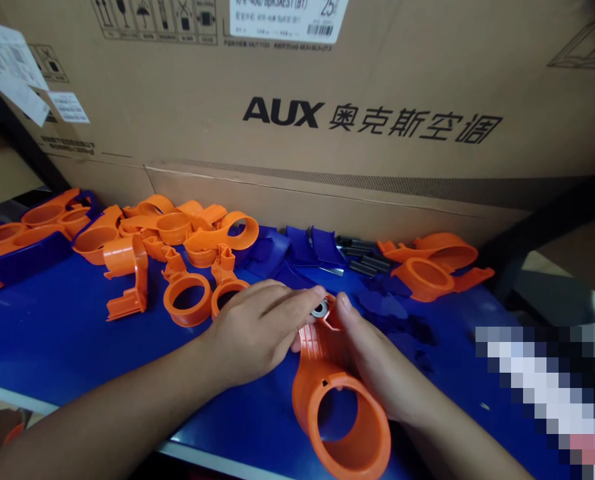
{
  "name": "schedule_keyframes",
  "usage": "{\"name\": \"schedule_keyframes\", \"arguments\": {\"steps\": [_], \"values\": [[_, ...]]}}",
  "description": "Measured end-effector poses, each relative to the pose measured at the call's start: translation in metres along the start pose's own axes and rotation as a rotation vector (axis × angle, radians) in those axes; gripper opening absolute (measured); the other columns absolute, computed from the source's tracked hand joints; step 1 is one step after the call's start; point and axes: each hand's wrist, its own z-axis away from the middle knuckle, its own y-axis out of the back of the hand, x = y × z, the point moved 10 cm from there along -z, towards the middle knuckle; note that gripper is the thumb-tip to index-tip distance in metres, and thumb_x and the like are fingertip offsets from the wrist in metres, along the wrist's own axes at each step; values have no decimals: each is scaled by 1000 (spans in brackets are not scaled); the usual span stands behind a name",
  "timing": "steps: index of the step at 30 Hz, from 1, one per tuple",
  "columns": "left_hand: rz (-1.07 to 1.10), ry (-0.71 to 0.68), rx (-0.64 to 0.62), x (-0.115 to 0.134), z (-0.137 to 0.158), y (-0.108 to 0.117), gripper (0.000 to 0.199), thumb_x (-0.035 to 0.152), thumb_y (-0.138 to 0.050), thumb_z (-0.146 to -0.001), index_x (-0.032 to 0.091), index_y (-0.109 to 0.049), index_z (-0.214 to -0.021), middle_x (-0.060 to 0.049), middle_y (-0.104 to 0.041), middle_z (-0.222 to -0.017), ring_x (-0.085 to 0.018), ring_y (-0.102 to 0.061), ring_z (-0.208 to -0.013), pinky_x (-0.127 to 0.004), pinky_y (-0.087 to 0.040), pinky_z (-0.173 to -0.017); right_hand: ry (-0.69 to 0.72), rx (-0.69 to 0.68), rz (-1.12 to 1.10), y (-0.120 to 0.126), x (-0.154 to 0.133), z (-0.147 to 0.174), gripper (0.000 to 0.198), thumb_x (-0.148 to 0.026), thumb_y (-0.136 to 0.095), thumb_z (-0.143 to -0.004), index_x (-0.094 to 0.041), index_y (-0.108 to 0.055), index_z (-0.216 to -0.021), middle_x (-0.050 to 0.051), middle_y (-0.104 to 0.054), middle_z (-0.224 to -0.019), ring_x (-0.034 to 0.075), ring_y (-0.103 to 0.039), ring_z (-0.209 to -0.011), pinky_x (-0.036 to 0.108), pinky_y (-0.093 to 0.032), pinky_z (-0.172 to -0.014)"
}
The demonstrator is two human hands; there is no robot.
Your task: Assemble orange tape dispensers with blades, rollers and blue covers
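Observation:
Between my hands is an orange plastic part (304, 393) with a wide round ring at its near end and a narrower neck at its far end. A small silver metal ring (320, 309) sits at the far end of the neck. My left hand (257, 327) is closed there, its fingertips against the metal ring and its thumb beside the neck. From the right side, my right hand (377, 360) grips the same part, with its thumb up near the metal ring. Its other fingers are mostly hidden behind the orange plastic.
Several orange ringed parts (187, 300) lie on the blue tabletop (62, 333) at left, and more orange parts (430, 277) at right. Blue curved pieces (302, 247) and short black tubes (370, 263) lie behind my hands. A large cardboard box (202, 133) stands behind.

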Motion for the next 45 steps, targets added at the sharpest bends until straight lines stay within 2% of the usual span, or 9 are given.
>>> {"name": "schedule_keyframes", "arguments": {"steps": [10,13,17,24,28,33,38,41,45], "values": [[-163,-112,-57,13,-7,-1,26,16,-65,-102,12,-69,-127,-13,-81,-113,-23,-79,-99,-39,-68,-91,-4,80,-124,3,7,-7,49,-63,-59,-104,-21,-74,-123,8,-80,-109,26,-74,-103,43,-54,-102],[-148,-114,-18,15,-11,4,25,22,-65,-104,12,-69,-127,-12,-81,-113,-22,-78,-98,-40,-68,-91,-105,54,-284,-7,14,-6,56,-67,-60,-101,-21,-72,-129,8,-82,-104,21,-73,-74,34,-59,-70],[-131,-40,-36,6,-9,4,30,20,-64,-105,13,-67,-133,-10,-82,-113,-21,-77,-96,-40,-66,-89,-256,41,-316,-15,22,0,65,-74,-53,-100,-17,-72,-125,11,-81,-92,13,-61,-45,23,-46,-39],[-93,-43,-56,5,-5,0,31,16,-66,-101,18,-69,-132,-10,-81,-116,-22,-77,-97,-41,-65,-89,-326,15,-333,-15,24,1,71,-79,-46,-100,-16,-76,-112,9,-78,-74,12,-63,-41,18,-48,-36],[-98,11,-98,0,-5,-5,47,25,-65,-103,20,-58,-149,-11,-80,-122,-25,-77,-104,-44,-64,-95,-337,7,-328,-8,22,-1,76,-81,-45,-99,-13,-78,-107,9,-74,-64,12,-62,-40,16,-47,-36],[-137,92,-36,-9,-5,8,81,33,-67,-102,20,-26,-170,-15,-76,-132,-28,-76,-113,-44,-62,-98,-288,129,-325,28,2,-4,79,-81,-42,-99,-12,-76,-118,8,-71,-58,16,-59,-38,22,-45,-34],[-163,128,-38,-13,-6,11,57,27,-65,-101,21,-51,-155,-13,-78,-127,-27,-75,-111,-46,-60,-101,-236,369,-343,93,-16,-3,82,-85,-42,-95,-15,-72,-125,8,-70,-61,21,-55,-38,32,-43,-36],[-109,152,-134,-12,-15,-12,27,22,-61,-101,19,-73,-125,-11,-80,-113,-26,-75,-103,-47,-61,-98,-139,539,-397,137,-25,0,72,-82,-42,-96,-21,-67,-124,7,-71,-68,21,-55,-41,36,-47,-41],[-84,261,-511,-17,-30,-85,25,24,-57,-103,16,-77,-115,-14,-81,-113,-28,-75,-107,-53,-57,-106,13,684,-517,176,-35,8,56,-71,-35,-105,-23,-63,-114,8,-75,-81,20,-63,-52,36,-52,-50]]}}
